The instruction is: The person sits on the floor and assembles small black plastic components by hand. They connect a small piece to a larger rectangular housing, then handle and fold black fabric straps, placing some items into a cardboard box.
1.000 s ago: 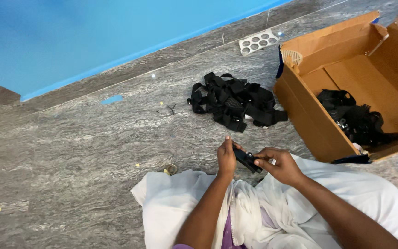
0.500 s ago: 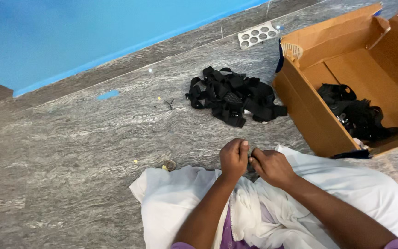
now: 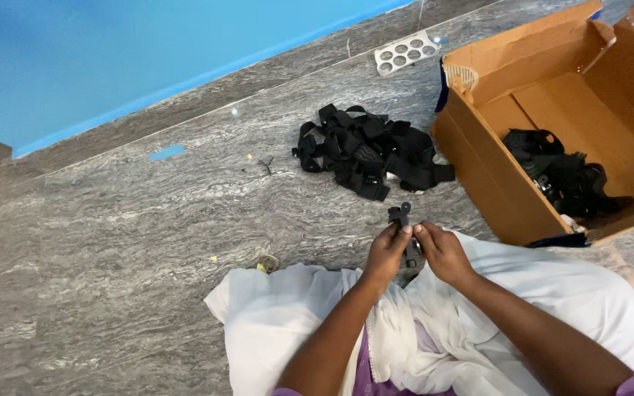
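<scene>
Fingertips of both hands pinch a small black strap piece with a plastic buckle [image 3: 403,220] above the white-clothed lap: left hand [image 3: 386,253] and right hand [image 3: 443,253] each closed on it. Steadying it near the buckle looks wise, clear of the black strap pile [image 3: 368,150] and brown cardboard box [image 3: 493,183] on the grey floor [image 3: 111,242].

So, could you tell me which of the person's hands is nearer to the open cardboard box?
Right. The right hand is just left of the cardboard box, near its front wall. The left hand sits farther left, beyond the small black piece both hands pinch.
</scene>
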